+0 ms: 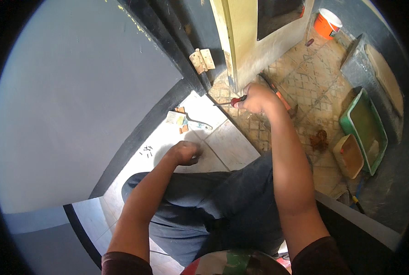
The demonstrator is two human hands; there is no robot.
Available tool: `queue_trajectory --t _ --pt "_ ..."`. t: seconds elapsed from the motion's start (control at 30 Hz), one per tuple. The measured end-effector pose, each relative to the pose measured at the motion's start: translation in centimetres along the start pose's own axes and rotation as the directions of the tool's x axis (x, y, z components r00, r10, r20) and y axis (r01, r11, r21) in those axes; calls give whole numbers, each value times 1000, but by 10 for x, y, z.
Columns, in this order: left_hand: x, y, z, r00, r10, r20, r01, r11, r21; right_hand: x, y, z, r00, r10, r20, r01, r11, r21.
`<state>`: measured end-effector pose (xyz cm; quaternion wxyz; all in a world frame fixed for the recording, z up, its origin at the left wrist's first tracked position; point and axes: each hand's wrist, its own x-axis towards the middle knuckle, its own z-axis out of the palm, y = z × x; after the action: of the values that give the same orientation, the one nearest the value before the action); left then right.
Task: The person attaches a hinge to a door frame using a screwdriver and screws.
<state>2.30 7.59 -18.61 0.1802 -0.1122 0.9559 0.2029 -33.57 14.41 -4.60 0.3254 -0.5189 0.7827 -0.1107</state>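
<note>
Crouching low at the door (241, 41), you aim a screwdriver (232, 101) near its bottom edge.
Your right hand (255, 98) is fisted around the red handle for torque; your left hand (184, 152), fingers curled and empty, braces on the floor tiles (232, 146) beside loose screws (146, 150).

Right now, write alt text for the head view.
A seated person's right hand holds a red-handled screwdriver near a door's lower edge, while the left hand rests fisted on the pale tiled floor. Small dark screws and a hinge sit nearby.
</note>
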Motion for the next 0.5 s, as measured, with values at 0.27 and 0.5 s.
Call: queue_trajectory --t 0.27,0.5 --pt "-10 4 -102 499 -781 -375 -479 113 -871 -34 -40 4 974 -175 -141 203 955 218" --pt "-32 -11 -130 398 -864 -310 -721 -86 -687 -41 -75 19 896 -397 -198 442 838 320"
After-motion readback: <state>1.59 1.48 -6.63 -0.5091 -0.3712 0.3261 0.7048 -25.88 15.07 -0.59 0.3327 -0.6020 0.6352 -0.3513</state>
